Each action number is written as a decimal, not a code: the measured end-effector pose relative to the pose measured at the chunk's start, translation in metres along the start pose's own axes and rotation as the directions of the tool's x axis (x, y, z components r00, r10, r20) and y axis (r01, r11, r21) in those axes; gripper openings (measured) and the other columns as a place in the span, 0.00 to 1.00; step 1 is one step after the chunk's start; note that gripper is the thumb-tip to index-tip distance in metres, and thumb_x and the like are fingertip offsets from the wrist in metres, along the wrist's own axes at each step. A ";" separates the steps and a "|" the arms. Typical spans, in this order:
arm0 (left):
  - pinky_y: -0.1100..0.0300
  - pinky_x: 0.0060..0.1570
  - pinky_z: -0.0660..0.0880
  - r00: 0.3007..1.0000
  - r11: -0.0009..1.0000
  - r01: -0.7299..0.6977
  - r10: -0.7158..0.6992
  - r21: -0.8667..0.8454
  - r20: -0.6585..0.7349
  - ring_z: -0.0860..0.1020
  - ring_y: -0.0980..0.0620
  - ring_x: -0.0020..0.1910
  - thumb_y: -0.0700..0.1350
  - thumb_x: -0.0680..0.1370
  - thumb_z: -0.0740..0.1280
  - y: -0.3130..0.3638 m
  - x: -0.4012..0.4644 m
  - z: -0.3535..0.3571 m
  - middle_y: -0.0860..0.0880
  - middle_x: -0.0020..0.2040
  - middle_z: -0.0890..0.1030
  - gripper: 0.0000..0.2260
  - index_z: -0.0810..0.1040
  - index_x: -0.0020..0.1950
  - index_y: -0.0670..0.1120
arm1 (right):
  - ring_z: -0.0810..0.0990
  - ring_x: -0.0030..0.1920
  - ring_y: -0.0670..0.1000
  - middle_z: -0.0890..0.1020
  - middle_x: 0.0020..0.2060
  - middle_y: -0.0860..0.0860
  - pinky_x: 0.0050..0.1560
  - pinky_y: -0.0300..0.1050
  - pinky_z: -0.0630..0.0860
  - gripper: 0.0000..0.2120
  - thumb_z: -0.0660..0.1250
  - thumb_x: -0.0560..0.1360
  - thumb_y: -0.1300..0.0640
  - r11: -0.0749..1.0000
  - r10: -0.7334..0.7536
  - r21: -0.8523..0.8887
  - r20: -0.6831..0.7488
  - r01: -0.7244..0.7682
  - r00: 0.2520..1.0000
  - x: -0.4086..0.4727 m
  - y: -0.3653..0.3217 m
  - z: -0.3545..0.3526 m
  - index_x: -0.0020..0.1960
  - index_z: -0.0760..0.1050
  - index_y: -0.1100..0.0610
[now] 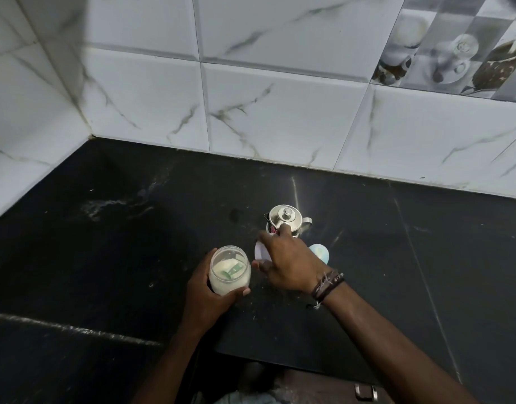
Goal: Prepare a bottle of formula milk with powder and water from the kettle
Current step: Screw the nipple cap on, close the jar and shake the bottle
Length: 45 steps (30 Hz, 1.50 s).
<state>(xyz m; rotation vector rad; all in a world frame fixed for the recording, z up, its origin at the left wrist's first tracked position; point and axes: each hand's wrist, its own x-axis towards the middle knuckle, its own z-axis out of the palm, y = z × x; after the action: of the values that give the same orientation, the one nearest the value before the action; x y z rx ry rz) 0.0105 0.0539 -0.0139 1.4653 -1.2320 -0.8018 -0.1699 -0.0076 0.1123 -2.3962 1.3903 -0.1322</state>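
A clear jar (229,269) of white powder is gripped in the left hand (205,290), with the fingers and thumb curled round its sides, and it is held just above or on the black counter (105,258); which of the two cannot be told. The jar is open at the top, and a green scoop (232,270) is seen lying half buried in the powder. The right hand (288,263) is stretched forward over a white lid (260,251), which is partly hidden beneath the fingers; the fingers are spread and slightly bent, and whether the lid is grasped cannot be told. One fingertip is seen against the front of a small steel kettle (285,221), which stands upright on the counter just behind the hand, its knobbed lid on and its handle pointing to the right. A pale blue, rounded thing (320,252) is seen just to the right of the hand, mostly covered by it, and cannot be identified. Dark bands (328,284) are worn on the right wrist. The counter is backed by white marbled tiles (280,112).
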 end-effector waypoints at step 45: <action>0.54 0.57 0.78 0.999 0.999 0.034 -0.035 0.030 0.037 0.80 0.55 0.57 0.49 0.56 0.85 0.008 0.012 0.012 0.54 0.56 0.82 0.33 0.77 0.58 0.51 | 0.73 0.31 0.54 0.81 0.34 0.53 0.29 0.42 0.61 0.32 0.55 0.74 0.27 0.884 -0.075 -0.466 -0.084 0.028 0.994 0.047 -0.039 0.015 0.34 0.69 0.56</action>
<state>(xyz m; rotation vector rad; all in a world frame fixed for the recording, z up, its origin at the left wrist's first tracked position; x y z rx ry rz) -0.0001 0.0396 -0.0078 1.5047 -1.2541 -0.8404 -0.1103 -0.0260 0.1074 -2.8519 1.5445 0.0822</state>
